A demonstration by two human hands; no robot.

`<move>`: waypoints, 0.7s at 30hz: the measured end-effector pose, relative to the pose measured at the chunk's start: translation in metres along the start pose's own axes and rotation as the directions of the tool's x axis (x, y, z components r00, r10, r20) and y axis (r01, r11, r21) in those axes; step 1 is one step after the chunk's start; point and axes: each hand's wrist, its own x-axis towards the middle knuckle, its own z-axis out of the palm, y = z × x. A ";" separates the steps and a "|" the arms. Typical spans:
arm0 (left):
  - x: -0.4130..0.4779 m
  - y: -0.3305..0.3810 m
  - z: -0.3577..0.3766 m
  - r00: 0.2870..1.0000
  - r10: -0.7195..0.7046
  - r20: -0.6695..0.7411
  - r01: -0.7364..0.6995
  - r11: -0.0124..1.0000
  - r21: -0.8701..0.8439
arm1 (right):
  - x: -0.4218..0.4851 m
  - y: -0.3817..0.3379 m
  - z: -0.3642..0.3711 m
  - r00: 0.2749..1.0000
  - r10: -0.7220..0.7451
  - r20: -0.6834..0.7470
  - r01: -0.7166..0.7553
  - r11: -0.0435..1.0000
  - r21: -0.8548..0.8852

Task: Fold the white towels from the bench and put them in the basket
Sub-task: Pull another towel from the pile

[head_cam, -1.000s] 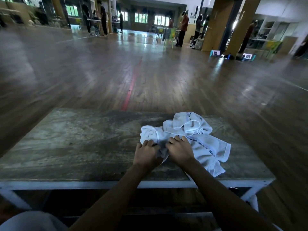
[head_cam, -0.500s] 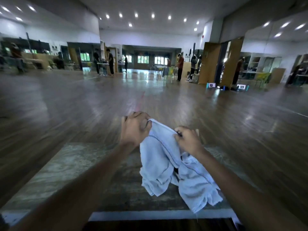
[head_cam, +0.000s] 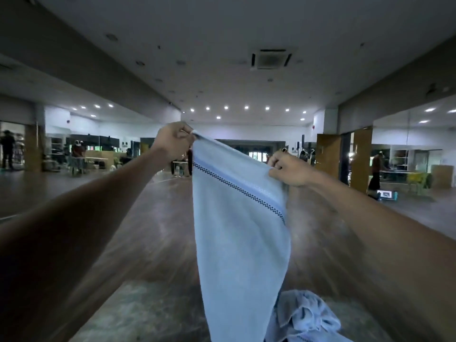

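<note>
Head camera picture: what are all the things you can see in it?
worn grey bench top: one, grey, bottom.
white cloth towel with a dark checked stripe: one, white, held up in the air, centre.
crumpled white cloth towel: one, white, on the bench, lower right.
brown wooden floor: one, brown, beyond the bench.
round ceiling lights: a row, white, far ceiling.
square ceiling vent: one, dark, overhead.
distant people: several, dark, too blurred to count.
left hand: one, pinches the striped towel's top corner.
right hand: one, grips its other top corner.
</note>
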 end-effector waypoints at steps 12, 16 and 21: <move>0.002 -0.033 -0.041 0.934 -0.290 0.210 0.251 0.948 0.197 | 0.022 0.026 -0.016 0.984 0.132 0.123 -0.114 0.983 -0.142; 0.012 -0.066 -0.019 0.945 -0.311 0.102 0.283 0.933 0.222 | 0.042 0.029 -0.007 0.947 0.221 0.231 -0.184 0.968 -0.173; 0.043 -0.066 -0.010 0.952 -0.228 -0.205 0.226 0.974 -0.033 | 0.077 0.014 -0.020 0.910 0.084 -0.406 -0.104 0.994 -0.028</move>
